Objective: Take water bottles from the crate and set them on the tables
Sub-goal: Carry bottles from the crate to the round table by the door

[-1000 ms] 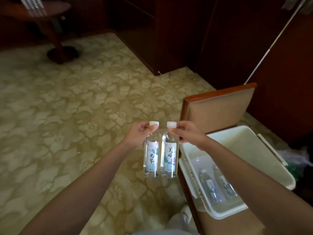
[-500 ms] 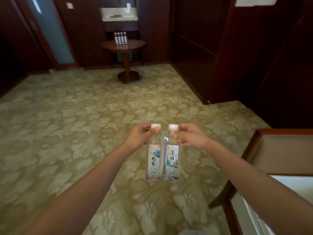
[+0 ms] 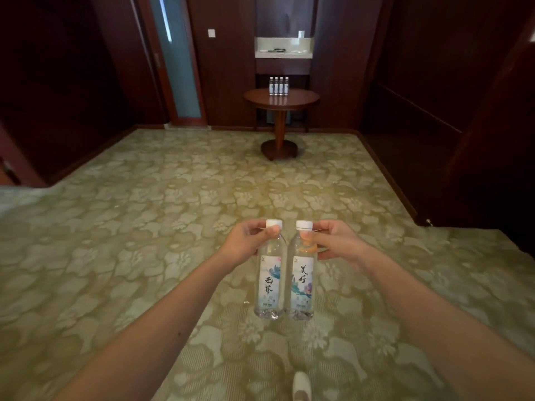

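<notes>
I carry two clear water bottles with white caps side by side in front of me, both hanging upright. My left hand (image 3: 246,241) pinches the neck of the left bottle (image 3: 269,282). My right hand (image 3: 333,241) pinches the neck of the right bottle (image 3: 302,282). Far ahead stands a round wooden pedestal table (image 3: 281,100) with several small bottles (image 3: 278,85) in a row near its back edge. The crate is out of view.
A green-gold patterned carpet (image 3: 173,212) stretches between me and the table. Dark wood walls close in on the left and right. A frosted glass door (image 3: 178,62) is at the back left, a white shelf niche (image 3: 283,47) behind the table. My white shoe (image 3: 301,386) shows at the bottom.
My view has swung left, away from the crate and chair, which are gone from sight. The round table is now straight ahead. Both hands keep the same hold on the bottles.
</notes>
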Available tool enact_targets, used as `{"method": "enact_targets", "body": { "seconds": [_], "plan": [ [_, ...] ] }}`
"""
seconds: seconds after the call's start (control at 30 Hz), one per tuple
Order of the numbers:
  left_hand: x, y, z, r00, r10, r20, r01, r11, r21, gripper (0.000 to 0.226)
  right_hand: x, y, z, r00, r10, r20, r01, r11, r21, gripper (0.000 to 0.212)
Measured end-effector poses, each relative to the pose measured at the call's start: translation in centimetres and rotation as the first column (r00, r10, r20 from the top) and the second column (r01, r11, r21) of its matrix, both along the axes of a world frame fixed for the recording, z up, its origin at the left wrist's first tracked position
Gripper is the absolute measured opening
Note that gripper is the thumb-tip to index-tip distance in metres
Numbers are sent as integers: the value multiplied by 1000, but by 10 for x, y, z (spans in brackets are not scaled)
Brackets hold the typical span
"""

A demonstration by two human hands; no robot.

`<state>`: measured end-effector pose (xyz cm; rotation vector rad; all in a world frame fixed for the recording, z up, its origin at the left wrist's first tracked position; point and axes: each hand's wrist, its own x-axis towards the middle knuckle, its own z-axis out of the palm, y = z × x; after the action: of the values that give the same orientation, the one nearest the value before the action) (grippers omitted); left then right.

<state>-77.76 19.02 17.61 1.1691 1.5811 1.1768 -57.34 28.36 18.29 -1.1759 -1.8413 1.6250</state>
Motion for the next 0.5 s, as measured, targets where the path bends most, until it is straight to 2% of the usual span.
{"method": "enact_targets", "body": {
  "seconds": [0.13,0.27,0.4,0.5],
  "plan": [
    [-23,81,6,1000,10,-20,-10,1000,-10,24,-24,82,6,1000,30,-8,-29,999,23,31],
    [-41,169,16,1000,16,-20,-16,1000,19,32,-42,170,18,999,37,-31,-35,999,41,31],
    [-57,239,20,999,46,-15,-45,998,35,25,-61,246,26,997,75,-35,-73,996,45,31],
    [-69,285,20,998,60,-7,-59,998,35,27,-76,295,26,996,88,-26,-87,995,41,27]
  ]
}}
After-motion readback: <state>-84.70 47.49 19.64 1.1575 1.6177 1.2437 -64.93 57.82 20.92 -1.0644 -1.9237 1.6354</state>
